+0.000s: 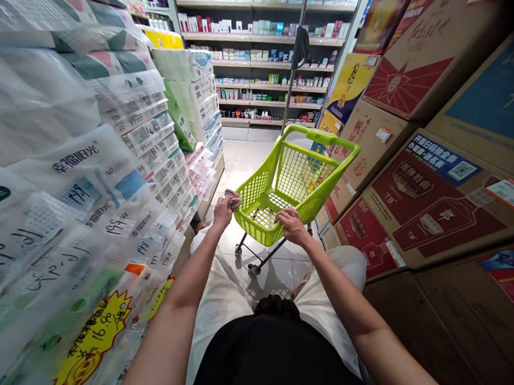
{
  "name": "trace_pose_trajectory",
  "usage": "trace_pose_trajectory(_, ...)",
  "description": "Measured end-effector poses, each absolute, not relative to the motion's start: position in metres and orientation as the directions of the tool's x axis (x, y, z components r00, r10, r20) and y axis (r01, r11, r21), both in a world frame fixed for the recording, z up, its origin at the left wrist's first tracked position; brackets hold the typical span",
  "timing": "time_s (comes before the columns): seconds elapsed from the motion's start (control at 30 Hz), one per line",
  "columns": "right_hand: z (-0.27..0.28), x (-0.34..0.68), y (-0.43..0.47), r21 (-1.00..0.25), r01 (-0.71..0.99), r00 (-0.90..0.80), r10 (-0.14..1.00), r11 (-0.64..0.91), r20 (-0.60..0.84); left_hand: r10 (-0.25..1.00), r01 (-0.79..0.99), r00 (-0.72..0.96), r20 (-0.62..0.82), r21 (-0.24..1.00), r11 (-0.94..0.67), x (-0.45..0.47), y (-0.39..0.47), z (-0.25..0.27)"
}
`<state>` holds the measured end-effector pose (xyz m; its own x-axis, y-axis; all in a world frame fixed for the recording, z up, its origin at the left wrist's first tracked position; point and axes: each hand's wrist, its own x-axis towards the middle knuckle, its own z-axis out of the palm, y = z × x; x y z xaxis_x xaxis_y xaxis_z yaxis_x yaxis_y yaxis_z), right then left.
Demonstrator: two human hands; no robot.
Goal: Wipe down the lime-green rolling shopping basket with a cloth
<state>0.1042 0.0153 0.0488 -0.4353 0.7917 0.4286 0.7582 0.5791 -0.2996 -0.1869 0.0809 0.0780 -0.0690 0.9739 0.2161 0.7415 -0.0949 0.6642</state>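
Observation:
A lime-green shopping cart (266, 236) with a lattice plastic basket and dark metal legs stands in front of me; its basket holds nothing that I can see. My left hand (221, 212) is closed around a bunched, greyish-pink cloth (233, 199), right beside the basket's left corner. Whether the cloth touches the rim is unclear. On the near rim of the basket rests my right hand (291, 225), its fingers curled over the edge. A bit of something pinkish shows by those fingertips, too small to make out.
Stacked packs of tissue paper (149, 135) line the left side, with a yellow price sign (94, 345). Cardboard cartons (449, 198) are piled on the right. Behind the cart, a dark pole (292, 86) rises before shelves (230, 36) of small boxes and bottles. The tiled floor (243, 150) runs between.

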Motion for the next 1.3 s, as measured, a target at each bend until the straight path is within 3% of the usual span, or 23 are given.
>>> trace_pose_trajectory(0.23,0.046,0.097,0.013,-0.242,0.803,-0.425,0.808,0.544,0.408,0.921,0.602,0.189,0.34,0.701,-0.382,-0.152,0.017,0.044)
trace_pose_trajectory(0.33,0.052,0.11,0.019,-0.2,0.813,-0.447,0.807,0.547,0.386,0.954,0.672,0.096,0.285,0.688,-0.273,-0.159,0.03,0.055)
trace_pose_trajectory(0.43,0.053,0.121,0.028,-0.183,0.875,-0.347,0.844,0.448,0.41,0.962,0.717,-0.061,0.266,0.683,-0.144,-0.162,0.043,0.063)
trace_pose_trajectory(0.67,0.046,0.135,0.034,-0.164,0.871,-0.376,0.842,0.464,0.388,0.925,0.613,0.139,0.353,0.703,-0.36,-0.128,-0.007,0.041)
trace_pose_trajectory(0.87,0.05,0.151,0.042,-0.146,0.902,-0.322,0.859,0.406,0.398,0.956,0.679,-0.127,0.264,0.726,-0.11,-0.15,0.021,0.061)
trace_pose_trajectory(1.07,0.049,0.142,0.045,-0.113,0.938,-0.268,0.895,0.326,0.356,0.923,0.592,0.047,0.383,0.734,-0.334,-0.104,-0.025,0.038)
trace_pose_trajectory(1.3,0.045,0.136,0.054,-0.12,0.942,-0.251,0.893,0.314,0.373,0.927,0.654,-0.045,0.373,0.712,-0.255,-0.086,-0.009,0.049)
